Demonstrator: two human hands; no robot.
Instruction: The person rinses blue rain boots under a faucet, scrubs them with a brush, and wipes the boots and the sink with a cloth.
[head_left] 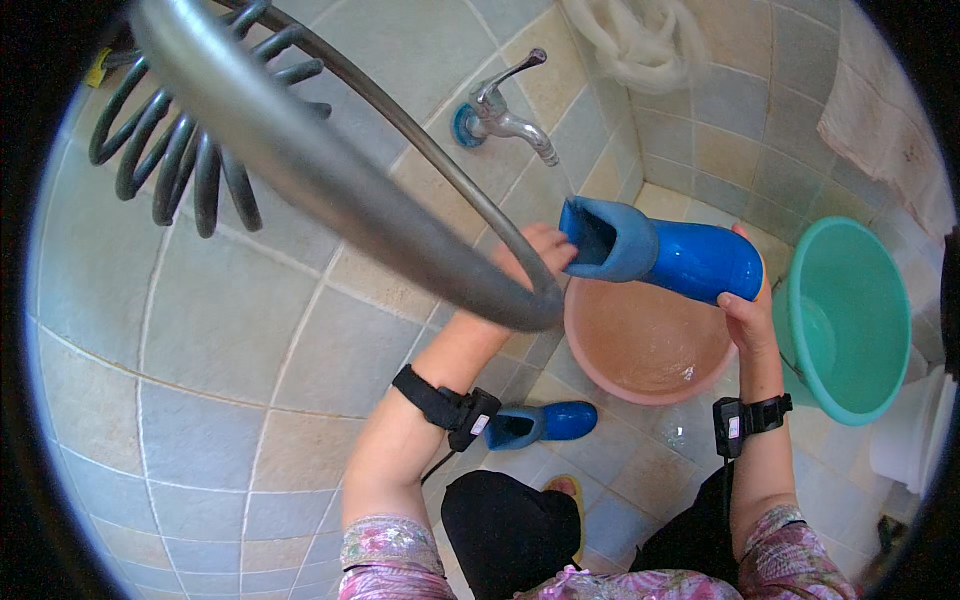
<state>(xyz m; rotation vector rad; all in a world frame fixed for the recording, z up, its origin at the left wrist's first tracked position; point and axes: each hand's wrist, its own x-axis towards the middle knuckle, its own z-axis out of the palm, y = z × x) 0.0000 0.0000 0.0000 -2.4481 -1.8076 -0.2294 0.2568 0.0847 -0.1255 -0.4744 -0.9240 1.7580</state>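
A blue rain boot [690, 255] lies sideways in the air between my hands, over a pink basin [590, 366] of water. Its opening faces left, and its cuff is a duller, paler blue. My left hand [545, 252] has its fingers closed at the rim of the opening; a hose partly covers its wrist. Around the toe end, my right hand [745, 312] grips the boot, thumb on the near side. Just above the cuff, a thin stream of water falls from the metal tap [505, 118]. The matching boot [545, 424] is on the tiled floor.
A green bucket [797, 345] stands right of the basin, with a white container [905, 430] beside it. A thick grey hose [330, 170] and a black coil [205, 170] cross the upper left. Whitish netting [640, 40] and a cloth [885, 120] hang at the back.
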